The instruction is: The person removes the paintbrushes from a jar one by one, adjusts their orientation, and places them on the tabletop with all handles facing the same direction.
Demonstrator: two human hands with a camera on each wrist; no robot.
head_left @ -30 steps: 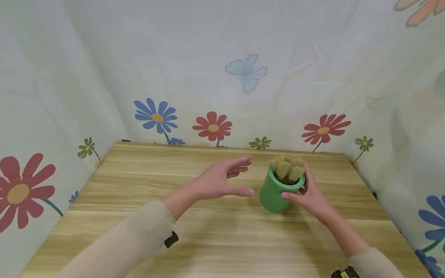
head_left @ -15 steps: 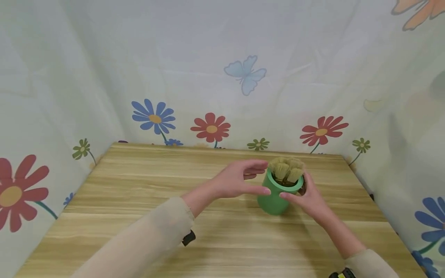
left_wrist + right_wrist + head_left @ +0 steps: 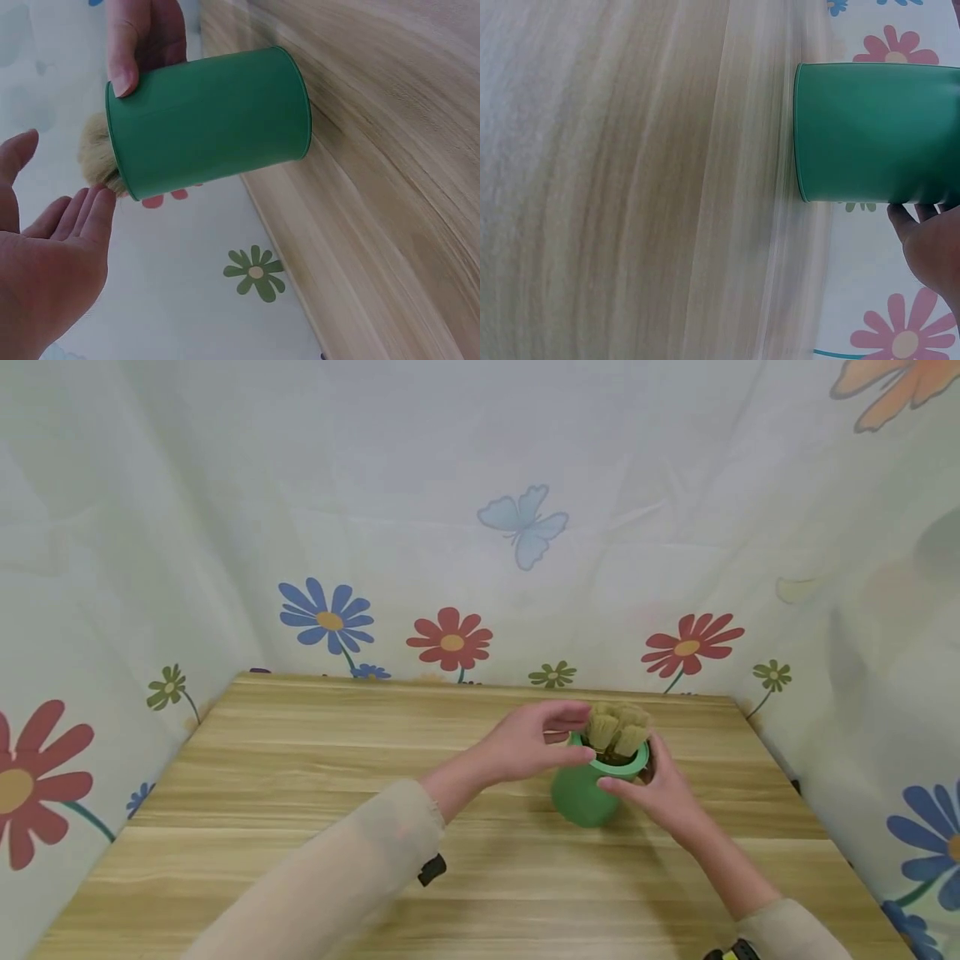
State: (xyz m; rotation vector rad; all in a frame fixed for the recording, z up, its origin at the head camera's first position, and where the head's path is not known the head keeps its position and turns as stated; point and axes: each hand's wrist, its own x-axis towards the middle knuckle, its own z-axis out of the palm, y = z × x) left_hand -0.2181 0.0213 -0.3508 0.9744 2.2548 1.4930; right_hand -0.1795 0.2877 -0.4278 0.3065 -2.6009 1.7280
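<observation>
A green cylindrical brush holder [image 3: 585, 797] stands toward the right of the table. Several brushes [image 3: 618, 728] with pale tan bristles poke out of its top; their lower parts are hidden inside. My right hand [image 3: 663, 789] grips the holder's right side near the rim, thumb in front and fingers behind. From the left, my left hand [image 3: 528, 742] reaches to the bristles with thumb and fingers spread apart. In the left wrist view its fingertips [image 3: 97, 196] are right at the bristles [image 3: 97, 154], while the thumb stays apart from them.
The wood-grain table [image 3: 315, 743] spreads under both hands. Behind and beside it hangs a white curtain [image 3: 390, 460] printed with flowers and a butterfly. Black bands [image 3: 432, 868] show at both cuffs.
My left hand has moved right, from beside the holder to the bristles at its rim. My right hand keeps its grip on the holder. The whole view has shifted slightly.
</observation>
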